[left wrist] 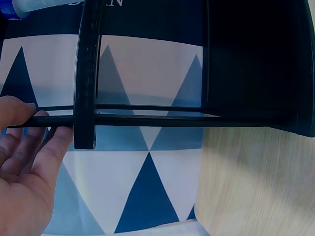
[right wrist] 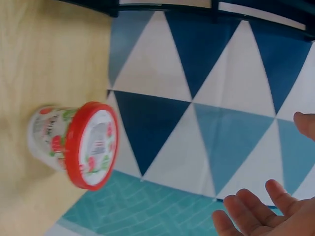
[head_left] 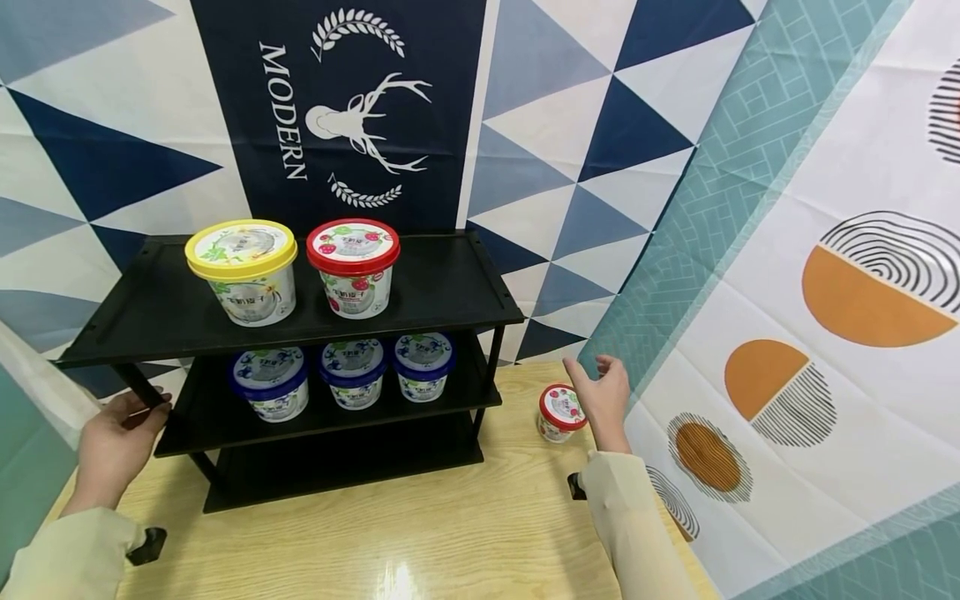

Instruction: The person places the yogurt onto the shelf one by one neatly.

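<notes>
At the left end of a black three-tier shelf (head_left: 315, 450), my left hand (head_left: 120, 442) pinches an upright post (left wrist: 54, 121), thumb on one side and fingers on the other. My right hand (head_left: 607, 396) is held in the air with fingers apart and nothing in them. Nearest to it, on the table, stands a small tub with a red lid (head_left: 562, 408), apart from the hand; strawberry prints show on this tub (right wrist: 74, 142) in the right wrist view. A yellow-lidded tub (head_left: 251, 287) and a larger red-lidded tub (head_left: 356, 283) stand on the top tier.
Three blue-lidded tubs (head_left: 277, 396) stand in a row on the middle tier. The light wooden table (head_left: 360, 533) extends in front of the shelf. Patterned cloth (head_left: 540, 158) hangs behind, and another printed cloth (head_left: 765, 275) lines the right side.
</notes>
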A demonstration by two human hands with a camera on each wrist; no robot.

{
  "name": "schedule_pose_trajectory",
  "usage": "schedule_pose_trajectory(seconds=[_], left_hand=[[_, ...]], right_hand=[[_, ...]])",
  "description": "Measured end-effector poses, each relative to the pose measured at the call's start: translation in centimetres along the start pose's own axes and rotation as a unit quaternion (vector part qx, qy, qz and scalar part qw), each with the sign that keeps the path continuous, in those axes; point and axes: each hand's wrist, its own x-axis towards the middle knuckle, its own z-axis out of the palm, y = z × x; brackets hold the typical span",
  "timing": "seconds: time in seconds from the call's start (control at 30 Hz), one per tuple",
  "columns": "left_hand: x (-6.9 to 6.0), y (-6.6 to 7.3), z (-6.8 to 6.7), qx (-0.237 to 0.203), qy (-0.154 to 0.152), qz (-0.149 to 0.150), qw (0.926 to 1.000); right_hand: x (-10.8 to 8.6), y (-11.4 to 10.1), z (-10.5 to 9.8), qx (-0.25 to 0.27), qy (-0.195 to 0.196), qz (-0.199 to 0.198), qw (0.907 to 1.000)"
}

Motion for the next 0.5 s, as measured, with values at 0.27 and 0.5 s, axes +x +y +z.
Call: schedule_pose_trajectory(seconds=[0.27, 0.5], left_hand=[[-0.1, -0.1, 0.0, 0.0, 0.002, -0.001, 1.0], [0.0, -0.1, 0.1, -0.001, -0.002, -0.002, 1.0]], right_hand=[[-0.1, 2.8, 0.3, -0.018, -0.02, 0.053, 0.9983], [-0.5, 5.1, 0.6, -0.019, -0.033, 0.084, 0.9957]])
